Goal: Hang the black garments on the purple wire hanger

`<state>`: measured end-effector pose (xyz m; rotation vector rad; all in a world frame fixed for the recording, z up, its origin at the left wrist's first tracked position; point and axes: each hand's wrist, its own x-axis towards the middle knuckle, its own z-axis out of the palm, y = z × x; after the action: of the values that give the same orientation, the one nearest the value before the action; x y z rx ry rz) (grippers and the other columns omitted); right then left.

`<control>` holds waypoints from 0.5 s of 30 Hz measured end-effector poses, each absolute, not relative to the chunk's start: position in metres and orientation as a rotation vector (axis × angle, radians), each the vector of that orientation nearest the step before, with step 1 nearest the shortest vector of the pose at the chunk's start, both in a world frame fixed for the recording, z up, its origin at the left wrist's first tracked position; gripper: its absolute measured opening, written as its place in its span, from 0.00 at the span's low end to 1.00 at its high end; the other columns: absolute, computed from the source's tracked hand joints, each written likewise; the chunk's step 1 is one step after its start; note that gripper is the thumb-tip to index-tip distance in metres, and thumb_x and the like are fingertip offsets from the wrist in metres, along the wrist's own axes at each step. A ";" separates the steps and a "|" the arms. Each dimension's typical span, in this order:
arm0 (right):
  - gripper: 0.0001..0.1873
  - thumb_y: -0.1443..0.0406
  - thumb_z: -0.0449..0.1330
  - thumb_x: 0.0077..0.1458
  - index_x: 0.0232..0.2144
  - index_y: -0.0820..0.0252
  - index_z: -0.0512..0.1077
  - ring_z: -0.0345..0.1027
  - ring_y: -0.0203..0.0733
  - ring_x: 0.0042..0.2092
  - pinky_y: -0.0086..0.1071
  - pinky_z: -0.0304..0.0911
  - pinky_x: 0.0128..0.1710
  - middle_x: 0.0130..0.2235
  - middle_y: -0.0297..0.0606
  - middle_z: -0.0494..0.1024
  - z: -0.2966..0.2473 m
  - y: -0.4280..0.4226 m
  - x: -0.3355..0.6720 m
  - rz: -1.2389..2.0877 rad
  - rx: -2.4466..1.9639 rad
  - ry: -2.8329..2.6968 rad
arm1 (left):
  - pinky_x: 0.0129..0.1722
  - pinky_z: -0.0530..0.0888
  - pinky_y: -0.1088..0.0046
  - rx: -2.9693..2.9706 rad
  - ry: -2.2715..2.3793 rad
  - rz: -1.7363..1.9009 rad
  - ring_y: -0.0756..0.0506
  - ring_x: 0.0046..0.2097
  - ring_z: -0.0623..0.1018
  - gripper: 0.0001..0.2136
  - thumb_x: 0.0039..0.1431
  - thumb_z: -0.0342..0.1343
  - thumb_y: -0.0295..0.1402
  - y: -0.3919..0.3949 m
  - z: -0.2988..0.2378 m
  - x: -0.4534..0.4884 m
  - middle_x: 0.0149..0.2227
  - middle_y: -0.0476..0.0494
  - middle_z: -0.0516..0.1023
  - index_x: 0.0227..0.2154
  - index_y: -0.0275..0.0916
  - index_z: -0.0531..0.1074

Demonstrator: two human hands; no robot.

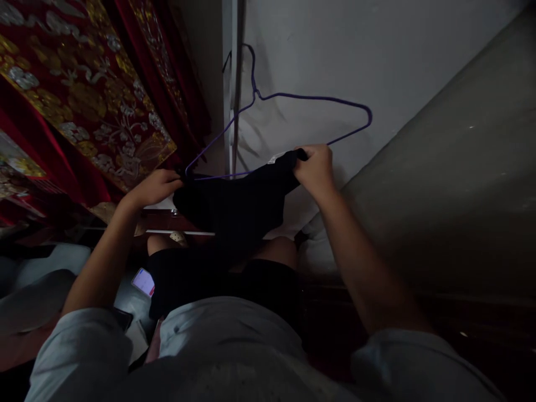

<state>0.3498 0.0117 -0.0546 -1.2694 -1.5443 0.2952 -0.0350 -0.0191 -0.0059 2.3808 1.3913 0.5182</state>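
Observation:
A purple wire hanger [318, 98] hangs in front of me, its hook up by a vertical metal strip. Its left corner meets a black garment [240, 209], whose exact kind is too dark to make out. My left hand [157, 187] is closed on the garment's left upper edge, beside that hanger corner. On the other side, my right hand [317, 167] pinches the garment's right upper edge in front of the hanger's lower bar. A small white label [274, 158] shows near the right hand. The hanger's right corner sticks out uncovered.
Red curtains [84, 95] with gold and silver patterns hang at the left. A pale wall [318, 50] stands behind the hanger, with a large grey surface [452, 167] at the right. A lit phone [143, 281] lies beside my leg at the lower left.

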 end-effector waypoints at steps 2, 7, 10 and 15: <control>0.18 0.69 0.58 0.47 0.13 0.59 0.54 0.42 0.31 0.24 0.32 0.36 0.25 0.18 0.29 0.47 -0.053 0.006 0.349 0.305 -1.260 -1.556 | 0.32 0.70 0.71 2.221 1.348 0.309 0.46 0.29 0.72 0.14 0.57 0.55 0.41 -0.005 -0.007 -0.041 0.25 0.45 0.74 0.21 0.38 0.74; 0.18 0.69 0.59 0.49 0.14 0.59 0.54 0.43 0.30 0.24 0.31 0.38 0.25 0.19 0.28 0.47 -0.057 -0.002 0.345 0.351 -1.238 -1.527 | 0.32 0.72 0.73 2.092 1.287 0.328 0.46 0.29 0.73 0.11 0.52 0.57 0.38 0.007 0.000 -0.046 0.24 0.45 0.75 0.22 0.36 0.76; 0.19 0.70 0.58 0.48 0.14 0.59 0.52 0.43 0.29 0.24 0.30 0.38 0.26 0.19 0.28 0.47 -0.062 -0.001 0.345 0.330 -1.250 -1.529 | 0.37 0.74 0.73 2.186 1.289 0.301 0.46 0.33 0.75 0.12 0.54 0.55 0.38 -0.011 0.028 -0.035 0.30 0.45 0.77 0.23 0.36 0.75; 0.18 0.70 0.58 0.48 0.14 0.59 0.54 0.44 0.29 0.24 0.30 0.39 0.27 0.20 0.28 0.49 -0.066 0.001 0.347 0.325 -1.256 -1.517 | 0.49 0.75 0.68 2.341 1.232 0.171 0.41 0.46 0.77 0.15 0.57 0.56 0.41 -0.046 0.064 -0.021 0.50 0.41 0.78 0.22 0.34 0.75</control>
<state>0.3473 0.0013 -0.0660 -1.2564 -1.5171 0.3250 -0.0210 -0.0461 0.0643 2.3406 1.2315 0.1710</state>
